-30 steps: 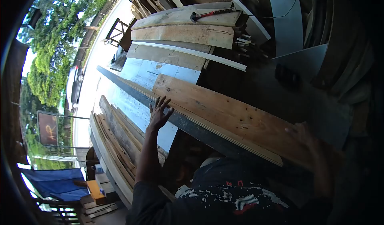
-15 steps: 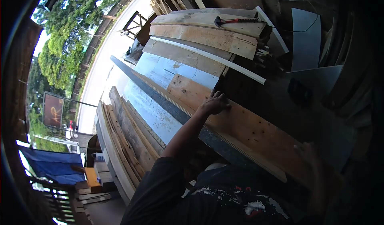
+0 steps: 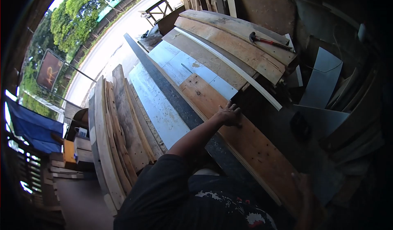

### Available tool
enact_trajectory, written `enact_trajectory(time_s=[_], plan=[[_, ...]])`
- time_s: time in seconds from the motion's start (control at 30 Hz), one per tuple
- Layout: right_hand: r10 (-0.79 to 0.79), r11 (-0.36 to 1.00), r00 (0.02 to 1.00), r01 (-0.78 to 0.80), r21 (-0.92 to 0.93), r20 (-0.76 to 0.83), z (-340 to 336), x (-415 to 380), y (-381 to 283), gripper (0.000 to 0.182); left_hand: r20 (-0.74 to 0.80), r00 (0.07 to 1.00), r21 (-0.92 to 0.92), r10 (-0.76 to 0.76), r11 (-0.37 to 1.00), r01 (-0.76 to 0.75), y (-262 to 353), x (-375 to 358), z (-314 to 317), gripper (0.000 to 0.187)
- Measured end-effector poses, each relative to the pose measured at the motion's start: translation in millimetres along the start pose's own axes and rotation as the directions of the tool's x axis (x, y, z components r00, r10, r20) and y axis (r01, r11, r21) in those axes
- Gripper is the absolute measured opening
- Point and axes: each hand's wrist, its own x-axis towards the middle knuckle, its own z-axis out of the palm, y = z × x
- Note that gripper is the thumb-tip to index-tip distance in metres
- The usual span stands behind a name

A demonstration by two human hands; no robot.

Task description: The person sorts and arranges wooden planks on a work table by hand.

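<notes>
A long brown wooden plank [image 3: 258,144], dotted with nail holes, runs diagonally from the middle of the bench toward the lower right. My left hand [image 3: 230,115] is on its upper surface, with the fingers bent at the far edge. Lower down, in shadow, my right hand [image 3: 302,183] grips the same plank by its far edge near the close end; part of that hand is dim. Alongside the plank's near edge lies a long dark, speckled beam [image 3: 174,99].
A red-handled hammer [image 3: 270,42] rests on weathered boards [image 3: 229,33] at the back. A thin white strip [image 3: 229,62] crosses beside them. Pale blue panels [image 3: 157,103] lie under dust. More planks [image 3: 118,132] are stacked at left; a pale sheet [image 3: 327,76] leans at right.
My view has tilted and shifted, so the bench and hammer appear lower and farther right. Both hands stay on the plank, with little visible movement along it.
</notes>
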Motion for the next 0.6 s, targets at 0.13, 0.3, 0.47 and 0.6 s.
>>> enact_trajectory(time_s=[0.13, 0.3, 0.47, 0.6], plan=[[-0.017, 0.999, 1.0, 0.017, 0.039, 0.003, 1, 1, -2, 0.055, -0.005, 1.0, -0.009, 0.011, 1.0, -0.011, -4, -4, -2, 0.098], [-0.017, 0.999, 1.0, 0.016, 0.035, 0.013, 6, 7, -4, 0.057, 0.015, 0.999, 0.023, 0.032, 0.999, -0.033, -12, -3, -6, 0.101], [0.008, 1.0, 0.999, -0.01, 0.029, 0.039, 9, 13, -9, 0.055, 0.025, 0.999, 0.024, 0.04, 0.999, -0.04, -17, -5, -11, 0.104], [-0.012, 1.0, 0.999, 0.011, 0.015, 0.041, 16, 19, -6, 0.054, 0.024, 0.999, 0.025, 0.04, 0.999, -0.041, -25, -3, -10, 0.105]])
